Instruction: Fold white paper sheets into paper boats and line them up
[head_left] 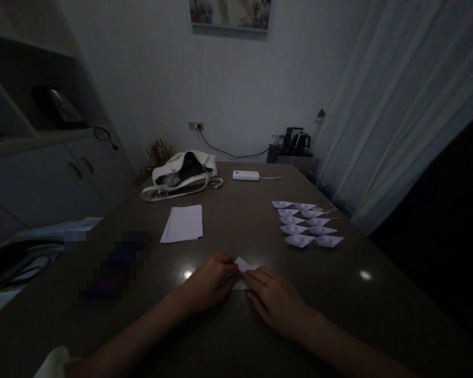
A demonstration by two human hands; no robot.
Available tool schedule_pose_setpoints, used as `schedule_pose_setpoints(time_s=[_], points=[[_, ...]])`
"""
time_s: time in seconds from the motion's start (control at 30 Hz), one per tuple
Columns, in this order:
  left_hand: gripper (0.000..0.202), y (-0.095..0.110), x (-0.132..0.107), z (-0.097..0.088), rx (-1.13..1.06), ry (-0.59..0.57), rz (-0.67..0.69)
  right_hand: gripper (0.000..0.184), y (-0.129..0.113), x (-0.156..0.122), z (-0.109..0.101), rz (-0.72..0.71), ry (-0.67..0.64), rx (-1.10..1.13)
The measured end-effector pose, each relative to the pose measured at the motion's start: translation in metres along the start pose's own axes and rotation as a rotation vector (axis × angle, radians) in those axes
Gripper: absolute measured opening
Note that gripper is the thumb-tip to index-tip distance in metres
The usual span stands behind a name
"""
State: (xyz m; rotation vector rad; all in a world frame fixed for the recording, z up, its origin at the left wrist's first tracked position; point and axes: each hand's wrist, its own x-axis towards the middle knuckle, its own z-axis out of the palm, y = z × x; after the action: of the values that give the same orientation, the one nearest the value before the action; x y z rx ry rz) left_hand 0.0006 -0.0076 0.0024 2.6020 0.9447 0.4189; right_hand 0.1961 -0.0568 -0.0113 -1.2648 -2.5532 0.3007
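Clock positions are read from the work piece, with twelve o'clock away from the wearer. Item: folded white paper (242,264), small, with a pointed upper end, lying on a dark, glossy table (236,336) between the two hands and partly covered by them. Left hand (215,278), at nine o'clock: fingers curled, tips touching the paper's near-left edge; whether it pinches or only presses cannot be told. Right hand (274,299), at four o'clock: fingers bent and laid on the paper's right side, thumb set apart from them; pinch or press likewise cannot be told. At two o'clock: ten folded paper boats (299,240), white, in two columns of five. At ten o'clock: one stack of white paper sheets (183,224), edges slightly fanned. At eleven o'clock, farther off: one white handbag (167,170), gaping, its strap lying in front. At twelve o'clock, near the far edge: one white power bank (246,176) with a short cable pointing right. At nine o'clock: a pixelated patch, contents illegible. Beyond the table at one o'clock: a black kettle (300,142) on a low cabinet (286,157). High at twelve o'clock: a framed painting (230,13), cropped above.
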Motion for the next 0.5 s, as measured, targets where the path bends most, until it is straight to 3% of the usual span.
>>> schedule_pose_setpoints(time_s=[0.27, 0.5], points=[[0.019, -0.009, 0.001, 0.003, -0.041, 0.04, -0.079, 0.041, -0.011, 0.0, -0.002, 0.024, -0.03, -0.08], [0.013, -0.029, 0.039, 0.005, 0.041, 0.038, -0.034, 0.037, -0.017, 0.004, -0.007, 0.043, -0.068, -0.121]])
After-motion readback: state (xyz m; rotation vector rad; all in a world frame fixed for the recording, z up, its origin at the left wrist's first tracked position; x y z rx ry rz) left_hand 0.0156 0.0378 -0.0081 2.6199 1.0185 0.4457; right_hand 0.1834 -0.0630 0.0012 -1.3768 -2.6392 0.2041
